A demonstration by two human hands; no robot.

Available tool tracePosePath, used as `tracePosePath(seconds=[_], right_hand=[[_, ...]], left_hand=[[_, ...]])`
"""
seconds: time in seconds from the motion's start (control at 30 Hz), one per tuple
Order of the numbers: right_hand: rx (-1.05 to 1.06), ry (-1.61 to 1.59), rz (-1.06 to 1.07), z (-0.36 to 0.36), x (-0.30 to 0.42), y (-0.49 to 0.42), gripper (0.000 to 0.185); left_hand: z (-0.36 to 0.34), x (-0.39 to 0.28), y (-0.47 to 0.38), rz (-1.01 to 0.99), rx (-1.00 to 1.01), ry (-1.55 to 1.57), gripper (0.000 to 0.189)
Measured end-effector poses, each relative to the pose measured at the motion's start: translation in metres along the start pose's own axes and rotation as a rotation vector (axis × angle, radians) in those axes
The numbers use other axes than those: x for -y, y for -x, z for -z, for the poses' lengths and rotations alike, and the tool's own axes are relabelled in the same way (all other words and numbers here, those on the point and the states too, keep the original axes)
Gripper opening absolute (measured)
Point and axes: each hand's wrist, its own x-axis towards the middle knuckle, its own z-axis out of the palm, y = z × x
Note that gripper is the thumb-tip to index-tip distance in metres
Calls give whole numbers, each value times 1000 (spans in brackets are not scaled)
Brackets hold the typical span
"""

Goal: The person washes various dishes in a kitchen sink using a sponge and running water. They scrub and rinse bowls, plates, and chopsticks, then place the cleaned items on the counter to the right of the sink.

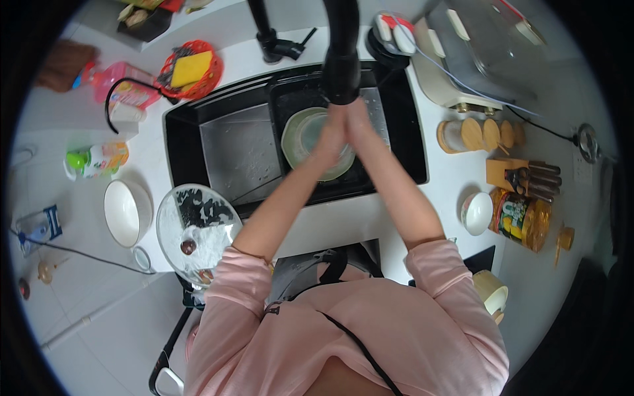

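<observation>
My left hand (336,133) and my right hand (357,121) meet under the black faucet (342,74) over a black sink (421,148). They look palm to palm, blurred, and the faucet head hides my fingers. No object shows between them. Below them a pale green bowl (293,133) sits in the sink's right part, on a black tray (292,94). Inside it is a round, greenish, see-through piece (313,129), perhaps a smaller bowl or water. My forearms cover part of the bowl's near side.
A glass lid (208,237) lies by the sink's left front corner, beside a white bowl (127,213). A red basket (210,69) holds a yellow sponge (190,69). To the right stand wooden-lidded jars (453,136), a small bowl (478,214), a knife block (500,171) and an oil bottle (520,218).
</observation>
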Motion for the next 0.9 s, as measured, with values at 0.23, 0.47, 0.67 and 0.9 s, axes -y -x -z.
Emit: tracePosePath(seconds=[0.23,0.47,0.67,0.9], right_hand=[[149,-59,62,-22,2,4,51],[-195,247,536,-58,-23,11,55],[-42,61,399,-33,-18,-16,62],[91,-230,248,4,-3,-33,57]], left_hand=[[6,-12,16,-37,14,50,47],[58,1,-68,-21,254,206,49],[8,-16,-19,32,231,59,53],[-17,-13,9,-145,296,-78,53]])
